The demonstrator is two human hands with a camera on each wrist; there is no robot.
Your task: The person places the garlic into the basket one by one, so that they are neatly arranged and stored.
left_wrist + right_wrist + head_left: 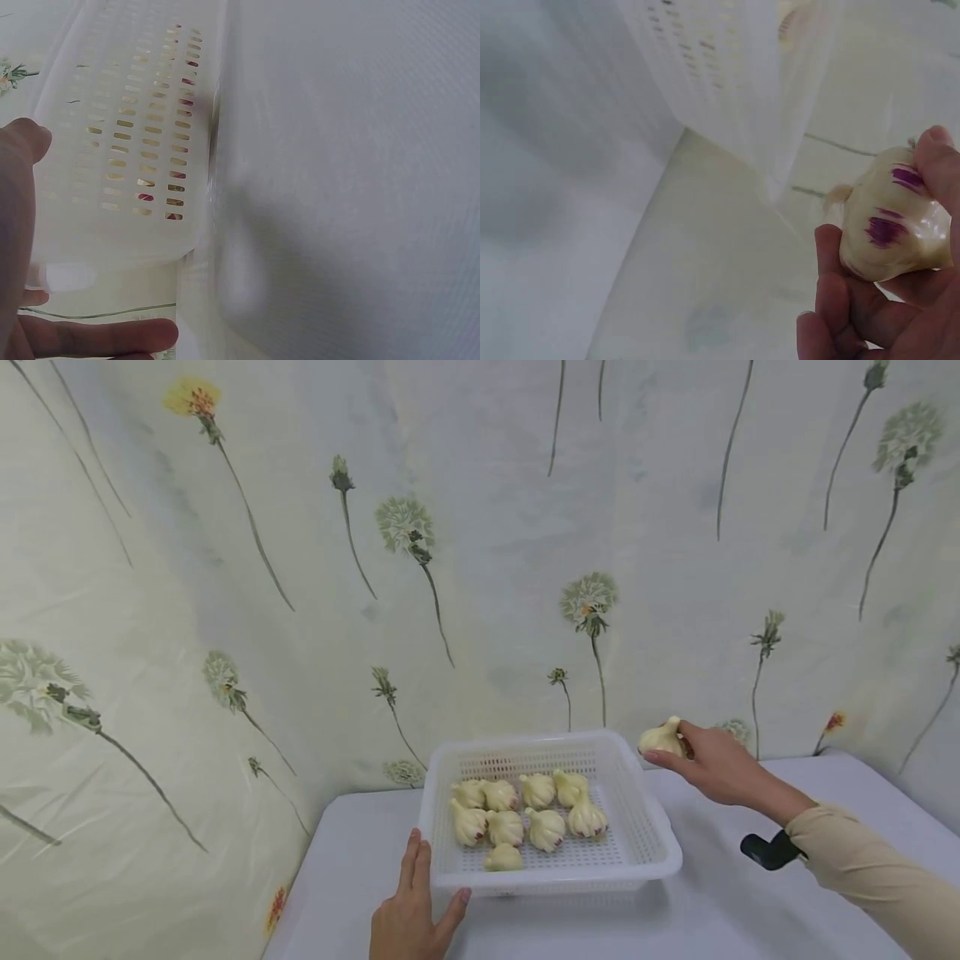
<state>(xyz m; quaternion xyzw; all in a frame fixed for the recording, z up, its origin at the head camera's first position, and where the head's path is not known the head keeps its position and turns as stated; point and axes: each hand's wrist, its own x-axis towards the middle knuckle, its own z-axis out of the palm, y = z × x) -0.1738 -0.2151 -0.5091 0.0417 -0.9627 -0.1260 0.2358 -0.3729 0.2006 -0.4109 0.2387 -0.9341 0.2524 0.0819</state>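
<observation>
A white plastic basket [558, 881] with slotted walls stands on the table, several garlic bulbs [546, 829] grouped inside it. My right hand [723, 766] holds another garlic bulb [662, 739] in the air, beyond the basket's right rim. In the right wrist view this bulb [896, 217] shows purple streaks, with thumb and fingers curled about it. At the basket's near left corner is my left hand [412, 906], its fingers straight along the left side and its thumb by the front rim. The left wrist view shows the basket's slotted front wall [127, 150] beside the thumb.
A white cloth covers the table [352, 852]. Behind it hangs a pale curtain [495, 610] printed with dandelions, which also runs down the left side. A black device [768, 850] is fixed at the right wrist.
</observation>
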